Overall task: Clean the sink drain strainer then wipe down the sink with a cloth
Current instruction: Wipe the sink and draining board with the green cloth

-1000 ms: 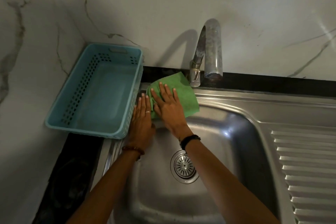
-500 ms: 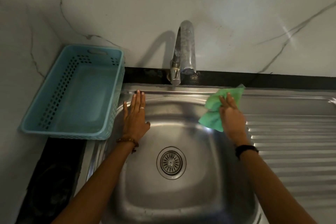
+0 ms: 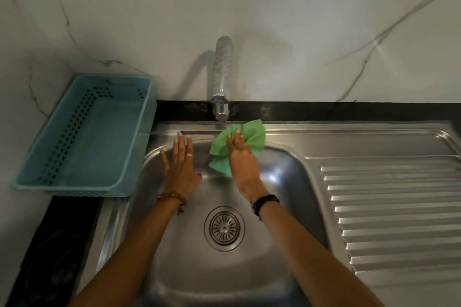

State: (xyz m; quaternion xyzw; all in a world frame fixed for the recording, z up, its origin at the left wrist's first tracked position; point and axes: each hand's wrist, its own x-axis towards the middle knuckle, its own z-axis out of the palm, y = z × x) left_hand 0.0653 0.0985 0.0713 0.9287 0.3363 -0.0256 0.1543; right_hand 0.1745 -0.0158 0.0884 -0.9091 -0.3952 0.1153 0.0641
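Steel grey, green and pale blue against veined white marble

The crumpled green cloth (image 3: 245,143) is plain bright green; the stainless steel sink (image 3: 282,169) is shiny grey, its drainboard ridged in parallel stripes, and the round metal drain strainer (image 3: 224,228) shows a radial slot pattern. The light blue plastic basket (image 3: 82,132) has rows of dark perforations. The white marble wall (image 3: 299,32) carries grey veins above a black worktop (image 3: 324,111) strip.

Glossy steel sink (image 3: 287,177) — plastic basket (image 3: 82,192).
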